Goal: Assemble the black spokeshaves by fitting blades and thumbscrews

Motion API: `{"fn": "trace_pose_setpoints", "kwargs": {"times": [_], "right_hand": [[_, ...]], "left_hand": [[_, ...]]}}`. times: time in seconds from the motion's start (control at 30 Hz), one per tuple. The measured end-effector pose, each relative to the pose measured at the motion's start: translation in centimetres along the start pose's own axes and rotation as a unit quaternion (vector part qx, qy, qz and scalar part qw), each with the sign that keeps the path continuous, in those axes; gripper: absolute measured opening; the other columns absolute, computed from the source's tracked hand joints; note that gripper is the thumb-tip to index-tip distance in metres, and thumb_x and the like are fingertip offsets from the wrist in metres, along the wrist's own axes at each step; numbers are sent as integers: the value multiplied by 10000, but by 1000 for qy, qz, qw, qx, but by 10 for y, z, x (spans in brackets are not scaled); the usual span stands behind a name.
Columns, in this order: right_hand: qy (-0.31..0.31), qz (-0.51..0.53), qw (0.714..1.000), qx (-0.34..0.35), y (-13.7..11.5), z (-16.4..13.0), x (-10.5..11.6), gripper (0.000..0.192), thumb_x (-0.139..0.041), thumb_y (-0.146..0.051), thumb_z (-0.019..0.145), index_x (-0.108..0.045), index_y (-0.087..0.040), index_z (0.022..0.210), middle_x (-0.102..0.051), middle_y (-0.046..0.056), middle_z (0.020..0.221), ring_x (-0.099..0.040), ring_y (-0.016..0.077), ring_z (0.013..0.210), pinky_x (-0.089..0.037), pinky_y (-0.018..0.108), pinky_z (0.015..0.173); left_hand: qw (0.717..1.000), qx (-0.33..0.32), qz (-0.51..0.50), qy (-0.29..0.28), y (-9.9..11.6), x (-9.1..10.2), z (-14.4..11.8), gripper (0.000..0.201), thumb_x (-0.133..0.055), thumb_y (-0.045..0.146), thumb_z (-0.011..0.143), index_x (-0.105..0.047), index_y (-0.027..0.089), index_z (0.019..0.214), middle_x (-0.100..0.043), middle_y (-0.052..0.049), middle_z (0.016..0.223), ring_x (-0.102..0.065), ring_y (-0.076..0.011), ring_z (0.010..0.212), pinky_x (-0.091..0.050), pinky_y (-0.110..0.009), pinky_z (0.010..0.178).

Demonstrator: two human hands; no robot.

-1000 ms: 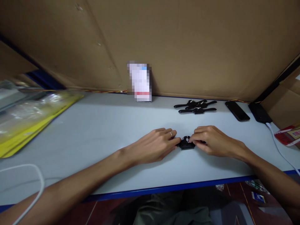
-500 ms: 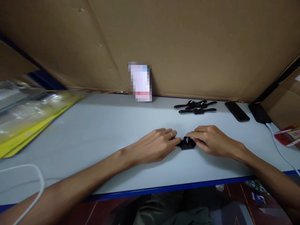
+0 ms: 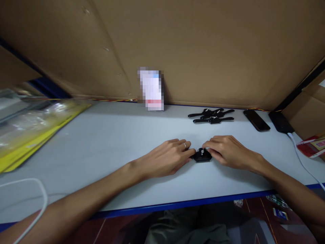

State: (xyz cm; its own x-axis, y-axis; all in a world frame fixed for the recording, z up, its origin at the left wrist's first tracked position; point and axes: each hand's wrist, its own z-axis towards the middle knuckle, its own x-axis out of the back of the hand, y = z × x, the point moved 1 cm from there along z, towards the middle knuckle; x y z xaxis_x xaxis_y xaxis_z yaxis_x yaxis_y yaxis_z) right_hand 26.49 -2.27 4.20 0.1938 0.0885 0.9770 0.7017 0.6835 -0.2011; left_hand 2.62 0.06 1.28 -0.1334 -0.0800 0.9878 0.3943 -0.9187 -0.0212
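Observation:
A black spokeshave (image 3: 202,156) lies on the pale tabletop between my two hands, its middle body and a small silver screw showing. My left hand (image 3: 176,155), with a ring on one finger, is closed around the handle at its left end. From the other side, my right hand (image 3: 223,150) grips the right end, with thumb and forefinger close to the silver screw. Both handles are covered by my fingers. Farther back lie several more black spokeshaves (image 3: 212,117), overlapping in a loose pile.
A black phone (image 3: 257,120) and a black box (image 3: 280,122) with a white cable lie at the right. Yellow, plastic-wrapped packages (image 3: 45,132) occupy the left. Against the cardboard wall (image 3: 203,51) leans a blurred-out upright screen (image 3: 153,89). A white cable (image 3: 42,189) arches at lower left.
Both hands keep their hold on the spokeshave. The whole view has shifted only very slightly.

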Motion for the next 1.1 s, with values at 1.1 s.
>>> {"fn": "trace_pose_setpoints", "kwargs": {"times": [1.1], "right_hand": [[60, -107, 989, 78, 10, 6, -15, 310, -475, -322, 1065, -706, -173, 923, -667, 40, 798, -540, 147, 717, -265, 301, 573]], "left_hand": [[999, 29, -16, -21, 0, 0, 3, 188, -414, 247, 1044, -567, 164, 973, -629, -60, 910, -571, -185, 742, -443, -345, 675]]}}
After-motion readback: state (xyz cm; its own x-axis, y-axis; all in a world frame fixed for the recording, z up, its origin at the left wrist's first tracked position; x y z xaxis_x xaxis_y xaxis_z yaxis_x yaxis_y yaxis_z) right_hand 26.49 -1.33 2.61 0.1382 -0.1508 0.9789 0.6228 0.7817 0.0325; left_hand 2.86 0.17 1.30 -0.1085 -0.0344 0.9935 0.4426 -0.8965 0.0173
